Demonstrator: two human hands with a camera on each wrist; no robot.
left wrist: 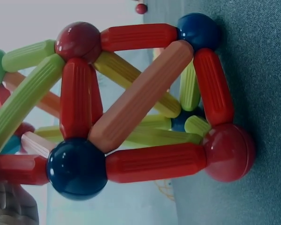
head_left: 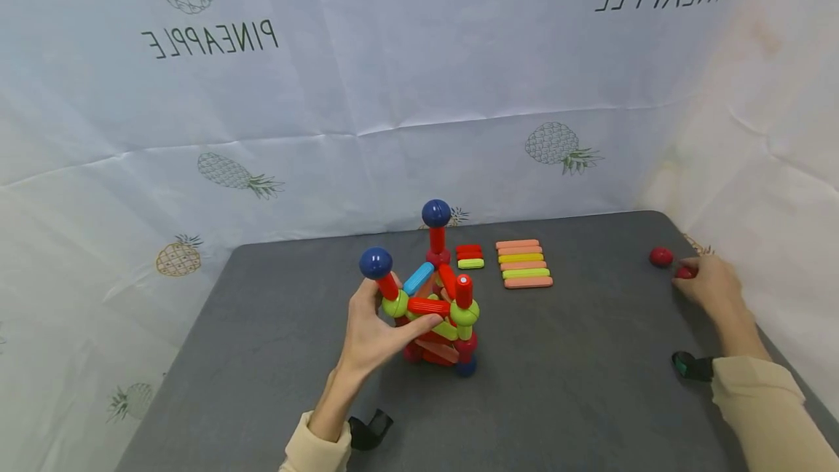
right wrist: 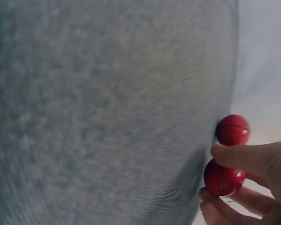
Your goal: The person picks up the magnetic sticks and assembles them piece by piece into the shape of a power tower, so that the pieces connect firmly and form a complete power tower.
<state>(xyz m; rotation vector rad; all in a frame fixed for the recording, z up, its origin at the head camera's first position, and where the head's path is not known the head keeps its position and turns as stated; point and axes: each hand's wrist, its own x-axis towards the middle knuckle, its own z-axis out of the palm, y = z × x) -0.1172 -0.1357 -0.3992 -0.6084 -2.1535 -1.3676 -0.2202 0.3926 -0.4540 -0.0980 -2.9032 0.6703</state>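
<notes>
Head view: right grip [head_left: 716, 286] pinches red ball [head_left: 684, 273] near table edge [head_left: 676, 236]; left grip [head_left: 375, 330] clamps tower [head_left: 429, 307] across open tabletop [head_left: 590, 333].

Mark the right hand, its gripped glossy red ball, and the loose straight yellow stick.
Right hand [head_left: 714, 288]: head view, its back.
Gripped glossy red ball [right wrist: 222, 181]: right wrist view, exposed side.
Loose straight yellow stick [head_left: 521, 258]: head view, middle.
</notes>
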